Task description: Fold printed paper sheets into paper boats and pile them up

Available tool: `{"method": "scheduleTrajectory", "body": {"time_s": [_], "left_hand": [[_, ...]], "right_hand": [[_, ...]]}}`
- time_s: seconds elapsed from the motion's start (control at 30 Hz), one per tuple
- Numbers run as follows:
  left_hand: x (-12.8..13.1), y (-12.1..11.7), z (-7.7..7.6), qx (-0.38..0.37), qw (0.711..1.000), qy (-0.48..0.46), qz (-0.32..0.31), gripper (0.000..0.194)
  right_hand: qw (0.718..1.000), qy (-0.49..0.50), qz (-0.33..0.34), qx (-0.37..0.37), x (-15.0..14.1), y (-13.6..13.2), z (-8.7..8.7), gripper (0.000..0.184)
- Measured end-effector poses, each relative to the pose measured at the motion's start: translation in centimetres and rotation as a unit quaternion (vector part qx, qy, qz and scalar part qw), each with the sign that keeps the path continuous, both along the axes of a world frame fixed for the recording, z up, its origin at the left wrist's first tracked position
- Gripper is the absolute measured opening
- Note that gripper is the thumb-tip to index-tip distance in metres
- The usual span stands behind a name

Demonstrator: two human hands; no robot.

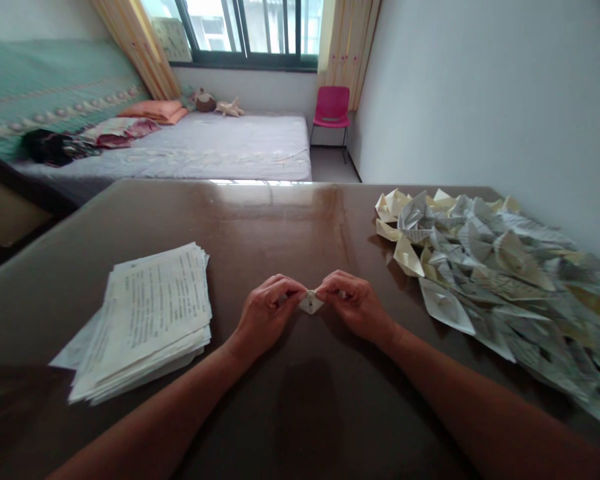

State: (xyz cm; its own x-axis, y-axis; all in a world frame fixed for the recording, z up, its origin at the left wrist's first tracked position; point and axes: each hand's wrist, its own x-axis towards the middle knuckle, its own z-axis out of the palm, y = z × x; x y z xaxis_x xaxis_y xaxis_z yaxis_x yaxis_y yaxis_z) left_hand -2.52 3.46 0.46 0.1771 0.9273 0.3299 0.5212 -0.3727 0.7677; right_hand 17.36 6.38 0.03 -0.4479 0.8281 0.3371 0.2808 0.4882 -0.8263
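Between my two hands, over the middle of the brown table, is a small folded piece of paper (311,304) with its point downward. My left hand (273,307) pinches its left corner between thumb and fingers. On the opposite corner, my right hand (351,301) pinches in the same way. The fingertips cover both side corners of the paper. To the left of my hands lies a stack of printed sheets (155,313), its edges uneven. A large heap of folded paper boats (480,253), white and cream, spreads over the right side of the table.
The glossy brown table (260,233) reaches toward a bed (245,143) with pillows and soft toys. A pink chair (333,107) stands beyond the far edge, near the window. A white wall (470,100) runs along the right.
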Motion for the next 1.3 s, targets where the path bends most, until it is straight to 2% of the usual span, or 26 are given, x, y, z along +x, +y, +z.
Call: {"method": "scheduleTrajectory", "body": {"time_s": [0.27, 0.57, 0.63, 0.77, 0.93, 1.0, 1.1, 1.13, 1.23, 1.3], "left_hand": [[0.0, -0.2, -0.1, 0.022, 0.998, 0.039, -0.035, 0.017], [0.1, -0.4, 0.1, 0.034, 0.998, 0.058, -0.011, 0.017], [-0.1, -0.3, 0.0, 0.021, 0.999, 0.037, 0.012, 0.016], [-0.5, 0.3, -0.4, -0.027, 0.996, -0.062, 0.060, 0.016], [-0.9, 1.5, -1.2, -0.080, 0.969, -0.221, 0.071, 0.019], [-1.1, 1.8, -1.4, -0.092, 0.966, -0.236, 0.057, 0.019], [-1.3, 1.7, -1.2, -0.084, 0.973, -0.214, 0.023, 0.011], [-1.4, 1.6, -1.1, -0.069, 0.978, -0.197, 0.010, 0.013], [-1.4, 1.2, -1.0, -0.025, 0.992, -0.115, -0.049, 0.034], [-1.4, 1.1, -1.2, -0.018, 0.994, -0.084, -0.075, 0.036]], "right_hand": [[0.999, -0.028, -0.011, 0.022, -0.1, -0.2, -0.2, 0.009], [1.000, 0.005, -0.005, 0.008, 0.0, 0.0, -0.4, 0.018], [1.000, 0.011, -0.026, -0.013, 0.2, 0.2, -0.7, 0.018], [0.991, 0.059, -0.042, -0.114, 0.4, 0.5, -1.0, 0.019], [0.970, 0.157, -0.071, -0.174, 0.5, 1.2, -1.1, 0.021], [0.968, 0.164, -0.081, -0.171, 0.7, 1.4, -1.1, 0.020], [0.982, 0.119, -0.072, -0.129, 0.9, 1.4, -1.0, 0.016], [0.986, 0.100, -0.070, -0.112, 1.0, 1.3, -1.0, 0.014], [0.993, 0.058, -0.068, -0.074, 1.0, 1.0, -1.0, 0.011], [0.995, 0.045, -0.061, -0.064, 1.1, 0.9, -1.0, 0.009]]}}
